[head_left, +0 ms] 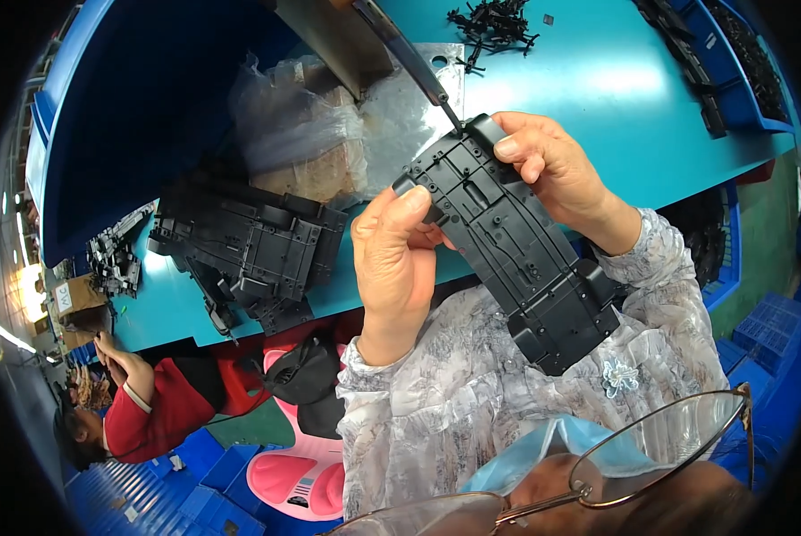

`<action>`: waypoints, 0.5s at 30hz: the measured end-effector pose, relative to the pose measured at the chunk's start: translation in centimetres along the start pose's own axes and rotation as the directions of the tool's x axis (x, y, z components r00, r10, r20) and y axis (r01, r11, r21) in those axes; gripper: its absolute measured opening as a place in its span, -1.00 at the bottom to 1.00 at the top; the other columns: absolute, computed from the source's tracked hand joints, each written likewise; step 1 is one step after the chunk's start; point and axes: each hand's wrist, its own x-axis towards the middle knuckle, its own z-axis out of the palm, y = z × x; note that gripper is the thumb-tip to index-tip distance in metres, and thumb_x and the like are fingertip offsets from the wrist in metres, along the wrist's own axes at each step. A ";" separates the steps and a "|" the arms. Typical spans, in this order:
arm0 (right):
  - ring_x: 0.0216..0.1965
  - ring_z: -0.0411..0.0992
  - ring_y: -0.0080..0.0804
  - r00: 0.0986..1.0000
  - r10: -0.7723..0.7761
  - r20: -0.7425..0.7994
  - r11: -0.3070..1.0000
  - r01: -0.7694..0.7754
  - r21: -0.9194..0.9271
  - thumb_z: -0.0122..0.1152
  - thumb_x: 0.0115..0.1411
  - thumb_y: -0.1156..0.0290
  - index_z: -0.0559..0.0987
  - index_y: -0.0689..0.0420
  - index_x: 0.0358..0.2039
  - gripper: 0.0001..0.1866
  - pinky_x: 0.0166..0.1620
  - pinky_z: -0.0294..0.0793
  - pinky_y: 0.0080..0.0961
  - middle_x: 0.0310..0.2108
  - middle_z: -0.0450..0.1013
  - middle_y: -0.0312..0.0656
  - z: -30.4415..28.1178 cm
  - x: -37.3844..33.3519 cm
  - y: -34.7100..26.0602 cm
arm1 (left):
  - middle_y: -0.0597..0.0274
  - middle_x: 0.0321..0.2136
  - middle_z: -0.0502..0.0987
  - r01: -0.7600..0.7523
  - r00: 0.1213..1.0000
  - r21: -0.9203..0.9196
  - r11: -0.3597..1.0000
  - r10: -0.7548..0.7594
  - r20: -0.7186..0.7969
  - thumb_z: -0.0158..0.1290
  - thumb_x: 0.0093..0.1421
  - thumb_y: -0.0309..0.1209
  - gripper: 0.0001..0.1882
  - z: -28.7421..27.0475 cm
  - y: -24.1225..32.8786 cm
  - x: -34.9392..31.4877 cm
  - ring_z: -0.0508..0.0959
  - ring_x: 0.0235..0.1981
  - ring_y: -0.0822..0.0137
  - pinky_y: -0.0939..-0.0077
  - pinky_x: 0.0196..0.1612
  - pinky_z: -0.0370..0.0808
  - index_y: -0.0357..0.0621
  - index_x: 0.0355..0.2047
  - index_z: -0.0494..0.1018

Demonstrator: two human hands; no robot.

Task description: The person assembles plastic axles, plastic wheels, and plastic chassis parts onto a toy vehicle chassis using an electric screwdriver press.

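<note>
Teal desk point(588, 103) fills the middle of the head view, with a mound of small black pieces point(499, 27) at its far side and stacked black panels point(249, 241) toward the left. Above the person's lap, well clear of that stack, a long black moulded panel point(499, 228) tilts between both hands: the left hand point(392, 259) pinches its upper left corner, the right hand point(552, 165) its upper right. A slim metal rod point(445, 107) ends at the panel's top edge; whether they touch, I cannot tell. Since only the upper corners are gripped, the unsupported lower end could swing and shift that edge off the rod's tip. Pressing at a slant could scratch the plastic, and the right fingertips, so near the tip, could get nipped.
</note>
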 end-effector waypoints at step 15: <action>-0.61 0.23 -0.84 1.000 -0.001 0.013 1.000 0.001 -0.001 0.07 -0.02 0.39 0.44 0.25 -0.43 -0.81 -0.46 0.24 -0.88 -0.56 0.36 -0.41 0.3 0.0 -0.1 | 0.13 -0.59 0.47 0.009 0.999 0.009 1.000 -0.009 0.041 -0.02 0.04 -0.40 -0.82 -0.3 0.0 0.0 0.44 -0.66 0.39 0.59 -0.58 0.37 -0.33 -0.48 0.39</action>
